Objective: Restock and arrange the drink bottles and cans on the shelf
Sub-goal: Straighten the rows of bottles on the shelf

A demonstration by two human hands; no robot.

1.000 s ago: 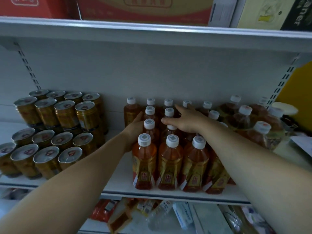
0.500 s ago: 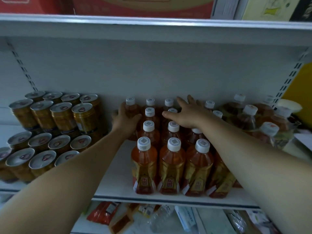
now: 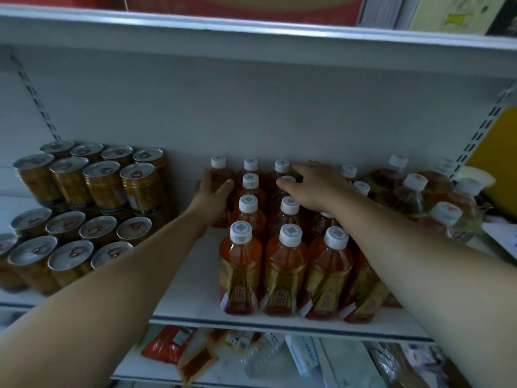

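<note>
Orange tea bottles [image 3: 284, 264] with white caps stand in rows on the white shelf [image 3: 190, 278]. My left hand [image 3: 213, 195] reaches to the back of the leftmost row and grips the back-left bottle [image 3: 219, 170], thumb on its right side and fingers on its left. My right hand [image 3: 316, 183] lies flat with straight fingers over the caps of the back rows, touching a cap [image 3: 288, 180] under its fingertips. Gold cans [image 3: 103, 186] are stacked in two layers at the left.
Larger bottles of amber drink [image 3: 411, 197] crowd the right end of the shelf. The upper shelf [image 3: 251, 35] hangs close above and carries cartons. Packets and boxes [image 3: 302, 357] lie on the shelf below. A strip of bare shelf separates cans from bottles.
Both hands have reached further back. My left hand went from beside the second row to the back-left bottle and closed round it. My right hand slid back over the caps.
</note>
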